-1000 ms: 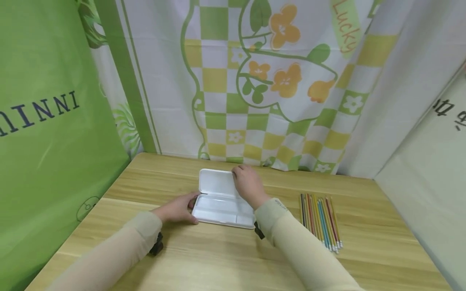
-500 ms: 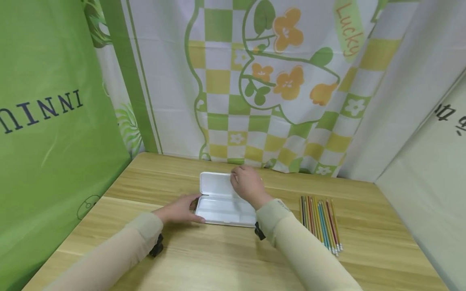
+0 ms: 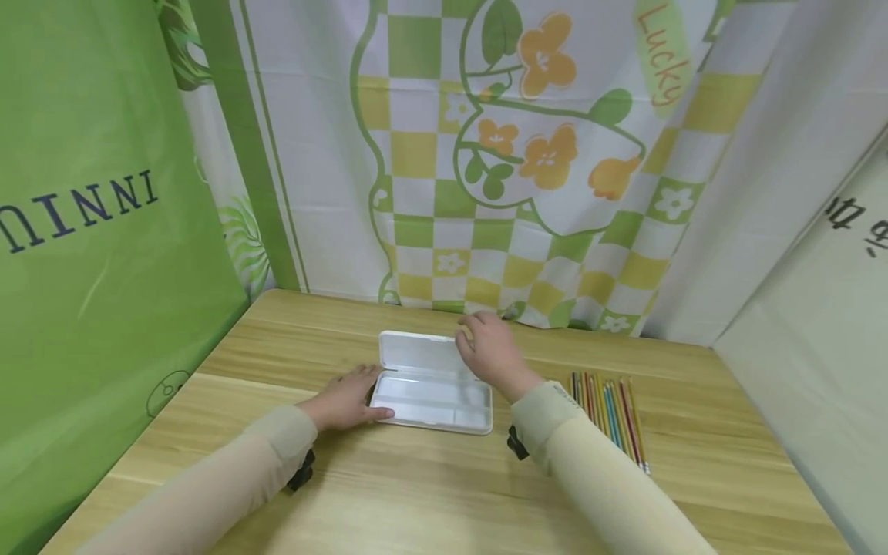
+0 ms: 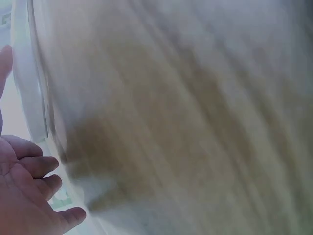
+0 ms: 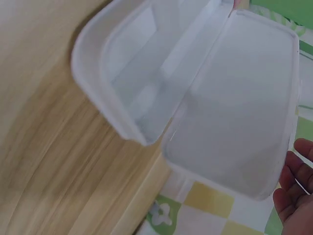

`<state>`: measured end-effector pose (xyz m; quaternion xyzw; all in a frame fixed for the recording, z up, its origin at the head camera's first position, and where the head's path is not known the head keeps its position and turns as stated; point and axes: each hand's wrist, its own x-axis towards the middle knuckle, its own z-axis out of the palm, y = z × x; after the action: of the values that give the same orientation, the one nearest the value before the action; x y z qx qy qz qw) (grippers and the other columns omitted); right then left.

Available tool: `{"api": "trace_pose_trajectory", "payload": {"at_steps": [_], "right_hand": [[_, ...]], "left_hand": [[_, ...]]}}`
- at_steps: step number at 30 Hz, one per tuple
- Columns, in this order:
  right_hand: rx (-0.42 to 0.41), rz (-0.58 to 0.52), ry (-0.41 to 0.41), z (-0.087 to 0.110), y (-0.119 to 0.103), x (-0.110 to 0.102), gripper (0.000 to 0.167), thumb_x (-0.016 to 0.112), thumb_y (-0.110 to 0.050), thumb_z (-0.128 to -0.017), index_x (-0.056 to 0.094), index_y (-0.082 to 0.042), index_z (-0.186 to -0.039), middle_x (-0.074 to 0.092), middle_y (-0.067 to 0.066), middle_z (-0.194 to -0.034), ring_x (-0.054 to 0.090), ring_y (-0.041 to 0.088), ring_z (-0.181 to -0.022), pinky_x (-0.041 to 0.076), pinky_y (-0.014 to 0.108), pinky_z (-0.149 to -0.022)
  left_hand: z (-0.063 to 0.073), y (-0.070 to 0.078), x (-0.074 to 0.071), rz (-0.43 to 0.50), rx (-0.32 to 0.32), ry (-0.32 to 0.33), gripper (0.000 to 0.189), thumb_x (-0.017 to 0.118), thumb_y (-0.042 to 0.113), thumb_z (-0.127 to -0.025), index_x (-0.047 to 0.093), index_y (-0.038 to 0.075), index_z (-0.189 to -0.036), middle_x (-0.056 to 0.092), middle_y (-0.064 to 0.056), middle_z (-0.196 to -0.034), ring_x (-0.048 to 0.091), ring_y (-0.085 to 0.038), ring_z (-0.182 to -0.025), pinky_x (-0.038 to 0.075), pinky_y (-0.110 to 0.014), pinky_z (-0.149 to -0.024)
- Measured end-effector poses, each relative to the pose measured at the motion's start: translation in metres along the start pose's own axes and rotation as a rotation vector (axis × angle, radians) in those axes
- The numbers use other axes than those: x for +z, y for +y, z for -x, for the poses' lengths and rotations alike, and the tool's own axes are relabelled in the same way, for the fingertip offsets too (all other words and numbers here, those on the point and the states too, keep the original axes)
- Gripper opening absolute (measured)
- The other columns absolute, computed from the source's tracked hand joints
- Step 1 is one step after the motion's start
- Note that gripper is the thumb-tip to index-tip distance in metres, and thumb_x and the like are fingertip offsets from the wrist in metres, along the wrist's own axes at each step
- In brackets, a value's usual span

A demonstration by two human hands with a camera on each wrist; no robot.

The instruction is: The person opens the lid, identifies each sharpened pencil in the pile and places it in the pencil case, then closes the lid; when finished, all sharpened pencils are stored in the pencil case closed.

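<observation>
A white pencil case (image 3: 430, 399) lies on the table with its hinged lid (image 3: 415, 352) tilted back. Its inside has a long compartment and a small one at the right, with nothing in them. At the case's left end is my left hand (image 3: 344, 401), thumb at the front left corner and fingers spread loosely behind; the left wrist view shows relaxed fingers (image 4: 36, 169) beside the case wall. My right hand (image 3: 491, 351) is by the lid's upper right corner, fingers loosely bent. In the right wrist view its fingertips (image 5: 288, 169) sit close to the lid's edge; contact is unclear.
A row of several pencils (image 3: 613, 416) lies right of the case, partly covered by the right sleeve (image 3: 555, 416). Behind the wooden table (image 3: 423, 486) hangs a checked, flowered curtain (image 3: 451, 231). A green cloth (image 3: 90, 231) borders the left side.
My right hand has released the lid's edge and shifted right. The left hand's fingers have straightened beside the case. The case stays open in nearly the same place.
</observation>
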<state>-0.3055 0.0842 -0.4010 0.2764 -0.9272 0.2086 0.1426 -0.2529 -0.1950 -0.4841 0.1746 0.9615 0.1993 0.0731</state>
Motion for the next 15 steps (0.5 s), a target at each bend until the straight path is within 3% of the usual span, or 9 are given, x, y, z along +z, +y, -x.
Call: {"api": "trace_pose_trajectory", "payload": {"at_steps": [3, 9, 11, 15], "right_hand": [[-0.046, 0.011, 0.011, 0.005, 0.005, -0.002, 0.031, 0.056, -0.018, -0.105, 0.068, 0.003, -0.125, 0.065, 0.020, -0.124, 0.059, 0.038, -0.120, 0.044, 0.051, -0.108], [-0.297, 0.091, 0.092, 0.013, 0.012, 0.001, 0.012, 0.071, -0.004, -0.097, 0.075, -0.001, -0.107, 0.072, 0.012, -0.107, 0.066, 0.031, -0.105, 0.054, 0.044, -0.096], [-0.305, 0.116, 0.097, 0.013, 0.012, 0.003, 0.011, 0.070, 0.001, -0.095, 0.076, 0.000, -0.105, 0.072, 0.011, -0.104, 0.067, 0.031, -0.103, 0.054, 0.043, -0.095], [-0.214, 0.145, 0.037, 0.013, 0.010, 0.003, 0.019, 0.064, 0.002, -0.096, 0.074, 0.003, -0.112, 0.072, 0.014, -0.112, 0.065, 0.033, -0.111, 0.050, 0.044, -0.102]], "left_hand": [[0.002, 0.000, -0.002, 0.014, 0.006, 0.001, 0.093, 0.072, 0.049, -0.095, 0.033, -0.012, -0.154, 0.036, -0.033, -0.157, 0.029, -0.053, -0.147, 0.025, -0.074, -0.112], [0.005, 0.001, -0.004, 0.053, 0.004, -0.023, 0.093, 0.070, 0.044, -0.098, 0.026, -0.014, -0.156, 0.030, -0.032, -0.161, 0.024, -0.052, -0.149, 0.022, -0.074, -0.113], [0.005, 0.003, -0.004, 0.059, -0.003, -0.037, 0.093, 0.068, 0.044, -0.099, 0.024, -0.014, -0.157, 0.027, -0.031, -0.162, 0.021, -0.050, -0.150, 0.020, -0.073, -0.114], [0.005, 0.004, -0.005, 0.026, 0.002, -0.066, 0.094, 0.065, 0.047, -0.100, 0.021, -0.013, -0.158, 0.022, -0.029, -0.165, 0.017, -0.048, -0.153, 0.015, -0.073, -0.116]]}}
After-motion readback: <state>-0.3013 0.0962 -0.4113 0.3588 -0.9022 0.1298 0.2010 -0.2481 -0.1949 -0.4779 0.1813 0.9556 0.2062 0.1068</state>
